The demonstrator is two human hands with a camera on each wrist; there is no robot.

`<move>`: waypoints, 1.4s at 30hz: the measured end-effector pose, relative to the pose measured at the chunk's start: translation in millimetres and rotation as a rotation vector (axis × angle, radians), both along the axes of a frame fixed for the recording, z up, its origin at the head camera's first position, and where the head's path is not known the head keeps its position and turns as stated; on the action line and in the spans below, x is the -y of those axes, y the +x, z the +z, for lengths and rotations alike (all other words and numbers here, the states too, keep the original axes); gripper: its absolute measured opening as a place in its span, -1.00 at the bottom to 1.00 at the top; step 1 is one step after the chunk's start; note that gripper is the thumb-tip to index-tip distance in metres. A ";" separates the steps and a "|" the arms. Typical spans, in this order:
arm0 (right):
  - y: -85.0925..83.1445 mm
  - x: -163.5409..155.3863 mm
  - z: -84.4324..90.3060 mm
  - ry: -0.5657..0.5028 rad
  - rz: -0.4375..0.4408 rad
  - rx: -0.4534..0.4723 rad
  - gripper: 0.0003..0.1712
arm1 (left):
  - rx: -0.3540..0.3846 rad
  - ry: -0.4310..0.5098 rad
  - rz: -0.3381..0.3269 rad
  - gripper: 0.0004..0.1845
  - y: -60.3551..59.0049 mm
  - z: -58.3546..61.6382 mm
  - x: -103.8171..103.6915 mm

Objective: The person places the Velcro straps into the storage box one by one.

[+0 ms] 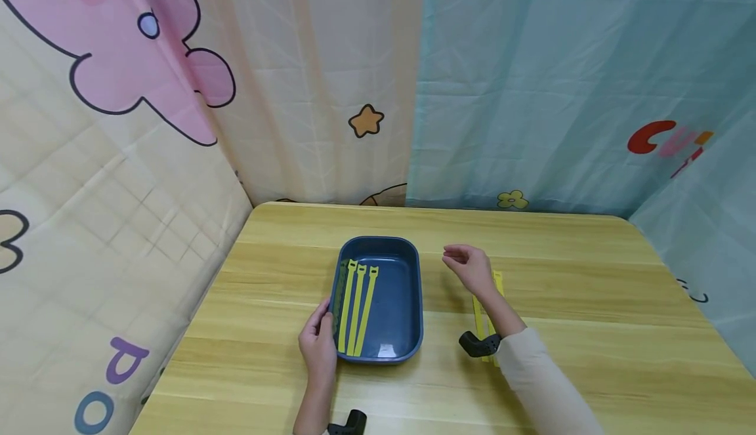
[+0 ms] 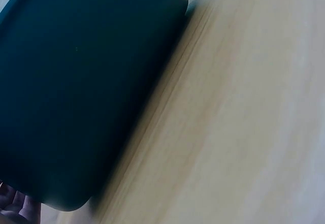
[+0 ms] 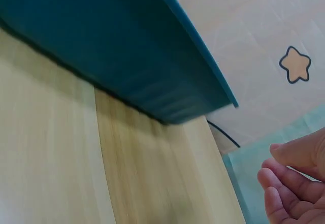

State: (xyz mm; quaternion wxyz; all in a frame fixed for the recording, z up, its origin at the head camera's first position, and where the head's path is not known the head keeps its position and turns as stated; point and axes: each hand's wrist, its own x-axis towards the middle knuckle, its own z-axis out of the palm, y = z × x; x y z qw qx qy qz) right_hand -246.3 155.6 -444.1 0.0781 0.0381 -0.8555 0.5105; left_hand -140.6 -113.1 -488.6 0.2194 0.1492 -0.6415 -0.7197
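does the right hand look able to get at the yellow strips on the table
Probably yes: the right hand looks empty and nothing seems to lie on those yellow strips, though the forearm hides part of them; it may need to draw back first.

On my feed, a plain cream sleeve (image 1: pixel 546 382) covers the forearm behind the right hand (image 1: pixel 468 268), its cuff slightly creased. Beside that cuff I see a chunky black wrist camera (image 1: pixel 480 344), bent with rounded ends. Behind the left hand (image 1: pixel 319 346) sits a similar black block (image 1: pixel 351 423), partly cut off.
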 end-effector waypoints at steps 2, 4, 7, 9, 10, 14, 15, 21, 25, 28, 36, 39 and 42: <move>-0.8 -7.7 -0.2 0.019 -0.007 0.021 -0.66 | 0.000 0.003 -0.002 -0.67 0.1 -0.3 0.1; -2.2 -15.6 -0.7 0.040 -0.012 0.034 -0.66 | -0.003 0.001 -0.002 -0.67 0.1 -0.3 0.1; -5.0 -25.9 -1.3 0.062 -0.024 0.051 -0.66 | -0.030 0.001 0.004 -0.68 -0.5 -0.3 0.4; -6.5 -31.4 -1.9 0.077 -0.034 0.064 -0.65 | -0.047 0.000 0.007 -0.68 -0.8 0.1 0.5; -7.1 -33.5 -2.3 0.084 -0.040 0.072 -0.65 | -0.052 0.000 0.006 -0.68 -0.9 0.1 0.5; -8.2 -39.1 -4.6 0.104 -0.049 0.094 -0.65 | -0.056 0.012 0.003 -0.68 -0.6 1.1 0.2; -8.2 -39.9 -5.1 0.106 -0.048 0.097 -0.65 | -0.052 0.015 0.004 -0.68 -0.5 1.3 0.0; -7.6 -45.5 -8.0 0.145 -0.038 0.094 -0.66 | -0.035 0.018 0.000 -0.68 -0.8 1.8 -0.3; -7.2 -49.3 -8.6 0.185 -0.043 0.108 -0.68 | -0.034 0.026 -0.001 -0.68 -0.8 1.8 -0.3; -7.3 -51.0 -9.2 0.208 -0.042 0.138 -0.68 | -0.032 0.022 0.001 -0.68 -0.7 1.7 -0.4; -11.1 -52.1 -12.6 0.261 -0.009 0.200 -0.60 | -0.041 0.020 -0.002 -0.68 0.2 1.7 -0.6; -12.4 -51.1 -13.1 0.274 -0.003 0.209 -0.59 | -0.037 0.019 -0.004 -0.68 0.3 1.5 -0.4; -14.0 -50.5 -13.9 0.287 -0.001 0.211 -0.57 | -0.037 0.023 0.000 -0.68 0.4 2.1 -0.5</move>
